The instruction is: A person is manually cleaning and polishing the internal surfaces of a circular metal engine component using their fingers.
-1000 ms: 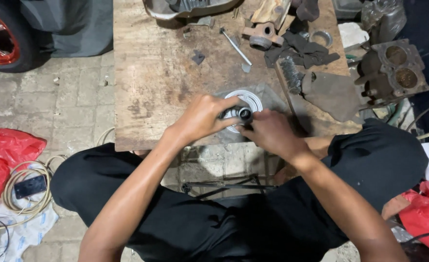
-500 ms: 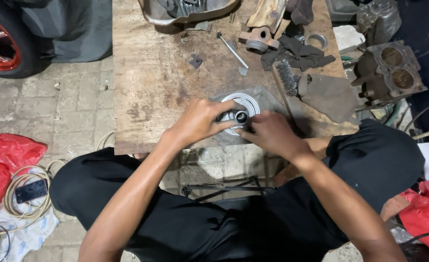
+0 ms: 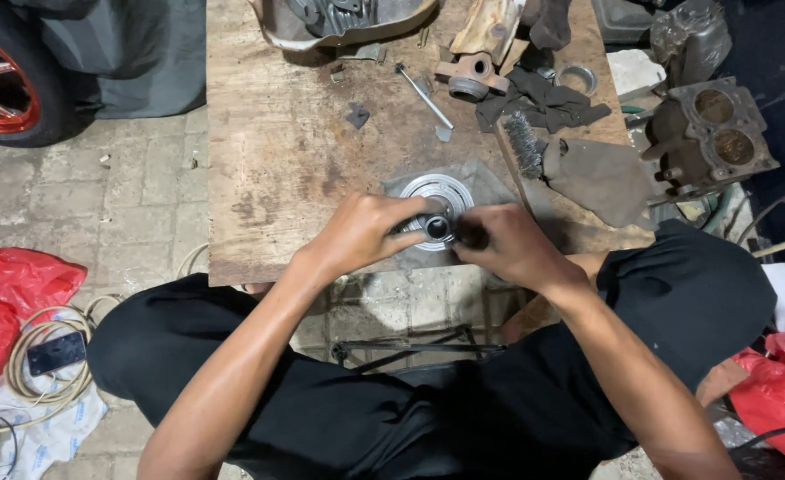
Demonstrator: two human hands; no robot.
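Both hands gripping small dark sleeve [image 3: 438, 228] betw. them: left hand [image 3: 366, 233], right hand [image 3: 508, 247]. Sleeve sitting upright at centre of round metal disc [image 3: 435, 191] on desk [image 3: 277, 160]; both equally near.

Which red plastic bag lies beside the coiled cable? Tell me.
The red plastic bag at the picture's left edge, above the coiled cable. The other red bag lies at the right edge, far from it.

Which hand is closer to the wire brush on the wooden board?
Right. The right hand is just below the wire brush, on the same side of the round metal part. The left hand is on the far side of that part.
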